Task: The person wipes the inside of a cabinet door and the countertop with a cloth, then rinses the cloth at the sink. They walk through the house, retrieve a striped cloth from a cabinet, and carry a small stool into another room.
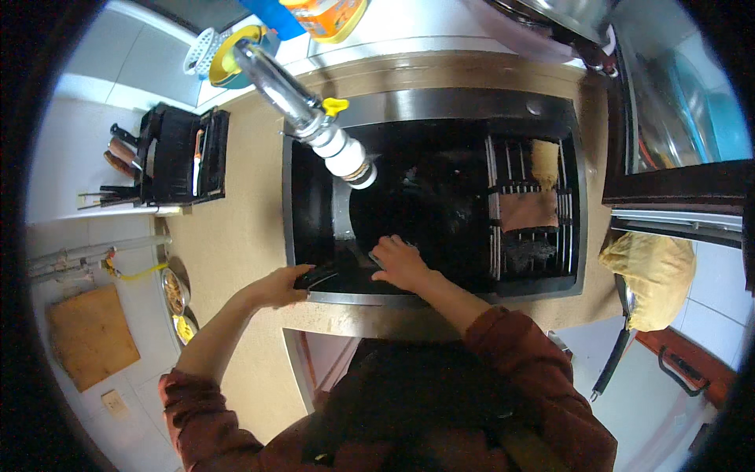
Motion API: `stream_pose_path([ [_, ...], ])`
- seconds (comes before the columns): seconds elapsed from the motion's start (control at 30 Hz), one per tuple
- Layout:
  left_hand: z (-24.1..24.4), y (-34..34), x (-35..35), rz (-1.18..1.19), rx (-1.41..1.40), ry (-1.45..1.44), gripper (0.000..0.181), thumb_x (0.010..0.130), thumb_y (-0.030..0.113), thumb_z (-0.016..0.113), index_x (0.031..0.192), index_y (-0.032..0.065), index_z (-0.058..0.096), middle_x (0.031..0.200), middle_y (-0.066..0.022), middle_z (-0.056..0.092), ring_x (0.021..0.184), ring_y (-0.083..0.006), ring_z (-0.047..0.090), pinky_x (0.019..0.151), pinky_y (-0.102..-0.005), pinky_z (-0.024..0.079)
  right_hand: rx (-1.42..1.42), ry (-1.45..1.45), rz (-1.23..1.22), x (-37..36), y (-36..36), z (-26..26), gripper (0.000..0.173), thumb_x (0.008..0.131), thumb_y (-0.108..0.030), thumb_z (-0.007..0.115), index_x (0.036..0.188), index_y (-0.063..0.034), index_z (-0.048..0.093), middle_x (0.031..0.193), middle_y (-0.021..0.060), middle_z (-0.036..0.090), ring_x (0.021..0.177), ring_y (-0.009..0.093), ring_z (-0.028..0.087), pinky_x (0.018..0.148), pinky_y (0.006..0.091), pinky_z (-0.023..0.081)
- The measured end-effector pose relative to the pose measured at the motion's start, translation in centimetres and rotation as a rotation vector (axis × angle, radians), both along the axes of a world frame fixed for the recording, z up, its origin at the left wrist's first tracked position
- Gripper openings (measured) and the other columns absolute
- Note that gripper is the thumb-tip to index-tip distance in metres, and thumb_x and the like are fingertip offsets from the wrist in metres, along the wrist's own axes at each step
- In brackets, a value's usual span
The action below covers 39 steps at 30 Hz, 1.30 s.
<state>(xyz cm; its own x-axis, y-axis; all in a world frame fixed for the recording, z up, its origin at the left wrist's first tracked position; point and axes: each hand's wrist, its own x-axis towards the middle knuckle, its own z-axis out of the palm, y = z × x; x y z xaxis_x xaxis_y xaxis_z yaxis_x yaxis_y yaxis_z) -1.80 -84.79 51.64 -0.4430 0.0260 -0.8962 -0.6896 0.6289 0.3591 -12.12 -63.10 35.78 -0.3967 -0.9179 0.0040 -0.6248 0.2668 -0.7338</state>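
My left hand (283, 287) grips the black handle (318, 277) of a dark round pan (430, 194) at the sink's lower left corner. Inside the pan, near its lower left side, lies my right hand (401, 262), fingers curled over a small greyish thing that is mostly hidden. The pan rests in a black sink with a steel rim (430, 106). Above its left part hangs a chrome faucet (283, 88) with a white nozzle and a yellow lever. At the sink's right side, a brown cloth (529, 211) and a tan sponge-like piece (544, 162) lie on a metal rack (494, 236).
A black knife holder (183, 156) stands left of the sink. Cups and a strainer (206, 53) are at the back left, an orange tub (330, 17) behind. To the right are a dark-framed cabinet (672, 183) and a yellowish cloth (655, 277) by a black-handled pan.
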Motion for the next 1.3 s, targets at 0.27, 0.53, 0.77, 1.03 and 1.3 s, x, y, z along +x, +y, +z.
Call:
stream_pose_path([
  [0.27,-7.1,-1.3,4.4,-0.068,-0.612,0.663,0.04,0.07,0.014,0.062,0.108,0.0132,0.05,0.091,-0.0149,0.055,0.083,-0.0336,0.055,0.073,-0.0397,0.043,0.064,-0.953,-0.55,-4.1,2.1,-2.4,0.036,0.065,-0.014,0.068,0.096,-0.0042,0.055,0.101,0.0092,0.053,0.087,0.02,0.054,0.071,0.0321,0.046],
  [0.53,-12.0,4.1,3.0,0.366,-0.517,1.004,0.053,0.07,0.023,0.065,0.115,0.0027,0.044,0.109,-0.0184,0.047,0.1,-0.0319,0.044,0.084,-0.0395,0.038,-0.408,-0.994,-0.701,-7.3,4.9,6.4,0.041,0.067,-0.007,0.065,0.106,-0.0077,0.053,0.1,0.0059,0.054,0.091,0.015,0.051,0.078,0.0291,0.043],
  [0.77,-5.4,14.3,-9.4,1.542,1.466,0.253,0.066,0.075,0.059,0.046,0.126,0.0187,0.029,0.115,-0.0102,0.043,0.103,-0.0235,0.044,0.084,-0.0436,0.04,-0.443,-0.23,-0.293,-5.4,4.7,15.0,0.03,0.064,-0.004,0.064,0.093,-0.0059,0.057,0.093,0.0096,0.05,0.088,0.022,0.05,0.078,0.0301,0.04],
  [1.03,0.2,16.5,-12.7,1.367,0.801,0.779,0.017,0.078,0.006,0.045,0.093,0.0065,0.052,0.092,-0.0089,0.057,0.081,-0.0191,0.055,0.074,-0.032,0.045,-0.614,-0.615,-0.804,-4.9,4.9,15.6,0.009,0.075,-0.012,0.058,0.081,-0.0064,0.054,0.076,0.003,0.05,0.069,0.017,0.049,0.066,0.0282,0.041],
  [1.3,0.9,17.3,-14.1,0.543,0.018,1.499,0.019,0.061,0.004,0.059,0.079,0.0035,0.052,0.076,-0.0126,0.053,0.072,-0.0311,0.054,0.064,-0.0356,0.044,-0.909,-1.831,-0.819,-7.3,3.8,14.0,0.019,0.081,-0.027,0.048,0.079,-0.0088,0.054,0.075,0.005,0.057,0.071,0.021,0.055,0.067,0.0335,0.043],
])
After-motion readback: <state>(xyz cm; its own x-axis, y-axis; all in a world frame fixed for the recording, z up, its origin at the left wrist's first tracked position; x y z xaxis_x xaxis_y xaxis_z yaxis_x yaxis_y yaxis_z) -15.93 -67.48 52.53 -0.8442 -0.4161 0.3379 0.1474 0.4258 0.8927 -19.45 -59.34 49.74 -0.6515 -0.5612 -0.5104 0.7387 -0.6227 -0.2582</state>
